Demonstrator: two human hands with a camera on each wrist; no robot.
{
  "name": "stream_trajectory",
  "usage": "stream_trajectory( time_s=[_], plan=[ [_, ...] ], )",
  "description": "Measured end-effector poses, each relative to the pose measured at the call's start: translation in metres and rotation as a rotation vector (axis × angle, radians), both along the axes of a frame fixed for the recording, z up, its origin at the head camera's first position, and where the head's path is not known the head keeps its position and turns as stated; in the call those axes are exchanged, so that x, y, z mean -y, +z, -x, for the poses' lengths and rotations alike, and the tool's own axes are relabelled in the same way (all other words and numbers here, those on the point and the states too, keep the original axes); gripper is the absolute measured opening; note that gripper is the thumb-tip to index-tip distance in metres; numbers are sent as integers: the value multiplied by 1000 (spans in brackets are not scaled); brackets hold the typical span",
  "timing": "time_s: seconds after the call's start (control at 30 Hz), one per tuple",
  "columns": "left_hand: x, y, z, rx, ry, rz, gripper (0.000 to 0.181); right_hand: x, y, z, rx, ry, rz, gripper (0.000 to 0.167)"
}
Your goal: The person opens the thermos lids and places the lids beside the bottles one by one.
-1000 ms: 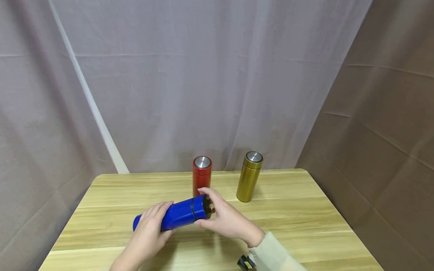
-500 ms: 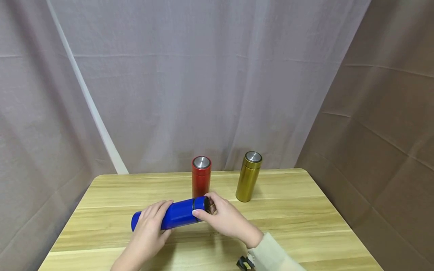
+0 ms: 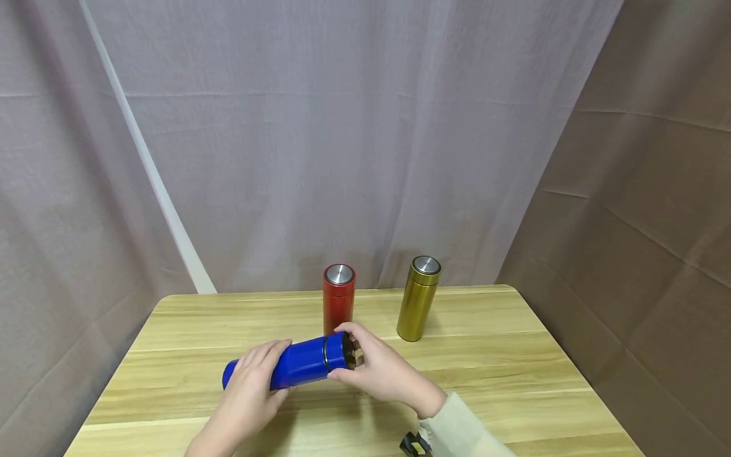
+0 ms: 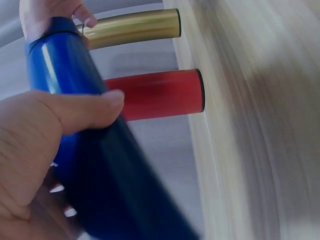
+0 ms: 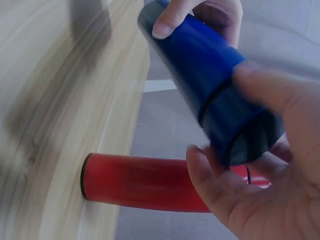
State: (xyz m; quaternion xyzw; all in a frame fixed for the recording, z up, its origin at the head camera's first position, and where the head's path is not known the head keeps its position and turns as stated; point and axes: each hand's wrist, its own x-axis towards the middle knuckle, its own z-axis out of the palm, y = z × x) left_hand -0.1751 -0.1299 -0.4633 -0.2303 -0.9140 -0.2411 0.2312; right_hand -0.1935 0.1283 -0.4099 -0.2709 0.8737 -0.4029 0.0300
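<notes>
A blue bottle is held tilted above the table, its capped end toward the right. My left hand grips its body, the thumb across the side in the left wrist view. Around the cap end curl the fingers and thumb of my right hand, seen close up in the right wrist view. Behind the blue bottle stands a red bottle with a silver lid top, its lower part hidden. A gold bottle stands upright to the right of the red one.
The wooden table has rounded far corners. Grey curtains hang behind it and a brown one on the right. A small black object sits by the right sleeve.
My right hand's fingers have shifted round the cap end, drawn in half a second ago and spread around it now. My left hand and the blue bottle have stayed nearly in place.
</notes>
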Motion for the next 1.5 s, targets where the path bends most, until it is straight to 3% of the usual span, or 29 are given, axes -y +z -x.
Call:
stream_trajectory(
  time_s=[0.13,0.2,0.4,0.5,0.63,0.77,0.9,1.1,1.27,1.5],
  plan=[
    [0,-3,-2,54,-2,-13,79,1,2,0,-88,42,-38,61],
    [0,-4,-2,64,-3,-11,78,1,1,0,-92,40,-50,62],
    [0,-4,-2,26,-2,0,78,1,0,-1,-11,10,-22,73],
    [-1,-3,-1,12,-5,2,78,0,0,-1,69,6,38,79],
    [0,-3,-2,-12,-8,6,78,-1,0,0,126,-14,83,75],
    [0,-1,-1,-55,-22,16,80,-3,-1,3,95,-45,2,57],
    [2,0,0,-92,-38,42,81,-4,-4,5,97,-64,-79,51],
    [3,-1,1,-96,-46,68,80,-4,-7,5,120,-62,-75,48],
    [3,-2,1,-96,-51,85,78,-5,-6,3,92,3,-56,56],
    [3,-1,1,-104,-57,124,78,-1,-6,-2,-24,-13,-271,75]
  ],
)
